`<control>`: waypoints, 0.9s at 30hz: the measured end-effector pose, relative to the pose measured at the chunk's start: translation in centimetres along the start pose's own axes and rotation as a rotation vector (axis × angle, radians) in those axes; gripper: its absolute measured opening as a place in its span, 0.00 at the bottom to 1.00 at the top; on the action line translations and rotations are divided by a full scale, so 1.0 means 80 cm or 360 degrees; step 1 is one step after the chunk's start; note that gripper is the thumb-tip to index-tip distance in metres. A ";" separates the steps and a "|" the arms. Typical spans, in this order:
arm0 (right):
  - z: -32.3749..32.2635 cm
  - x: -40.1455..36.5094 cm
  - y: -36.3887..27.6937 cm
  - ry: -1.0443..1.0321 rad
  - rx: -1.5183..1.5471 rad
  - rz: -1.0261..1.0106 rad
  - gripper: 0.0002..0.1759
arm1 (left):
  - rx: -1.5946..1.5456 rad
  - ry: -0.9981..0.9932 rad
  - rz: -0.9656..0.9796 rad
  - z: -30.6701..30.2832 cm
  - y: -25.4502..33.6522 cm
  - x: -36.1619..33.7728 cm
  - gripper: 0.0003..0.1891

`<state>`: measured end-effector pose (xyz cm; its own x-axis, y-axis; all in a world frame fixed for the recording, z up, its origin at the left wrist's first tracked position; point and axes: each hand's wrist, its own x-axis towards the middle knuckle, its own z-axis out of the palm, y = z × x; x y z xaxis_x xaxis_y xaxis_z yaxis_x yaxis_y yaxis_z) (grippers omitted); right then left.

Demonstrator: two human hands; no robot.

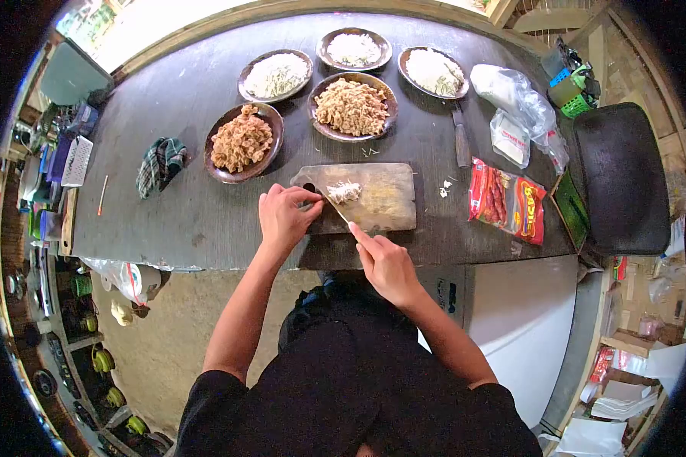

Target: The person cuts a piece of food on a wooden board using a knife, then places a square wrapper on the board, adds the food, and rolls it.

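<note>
A worn wooden cutting board lies near the front edge of the dark table, with a hole at its upper left. On it rests a small heap of thin white shreds. My right hand grips a knife, whose narrow blade points up and left across the board beside the shreds. Over the board's left end, my left hand has its fingers pressed together close to the blade's tip. Whatever lies between those fingers is too small to make out.
Behind the board stand brown plates of minced-looking brown food, pale brown pieces and white shreds. To the right are a second knife, a red sausage packet and plastic bags. A checked cloth lies left.
</note>
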<state>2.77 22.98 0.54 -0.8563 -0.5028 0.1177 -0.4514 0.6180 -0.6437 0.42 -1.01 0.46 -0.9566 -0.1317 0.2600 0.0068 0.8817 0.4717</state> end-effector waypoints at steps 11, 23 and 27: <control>-0.025 0.014 0.007 -0.0094 -0.0017 -0.0140 0.27 | -0.0005 -0.0055 -0.0062 0.003 -0.003 -0.002 0.07; -0.016 -0.018 0.001 -0.0039 0.0168 -0.0014 0.27 | 0.0025 -0.0052 -0.0115 -0.002 0.004 -0.001 0.06; -0.007 -0.020 -0.003 -0.0006 0.0163 -0.0040 0.28 | 0.0021 -0.0040 -0.0110 0.001 0.000 -0.001 0.07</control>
<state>4.09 23.98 0.94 -0.8440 -0.5198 0.1321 -0.4445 0.5403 -0.7145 0.51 -0.97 0.40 -0.9616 -0.1813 0.2060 -0.0632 0.8769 0.4765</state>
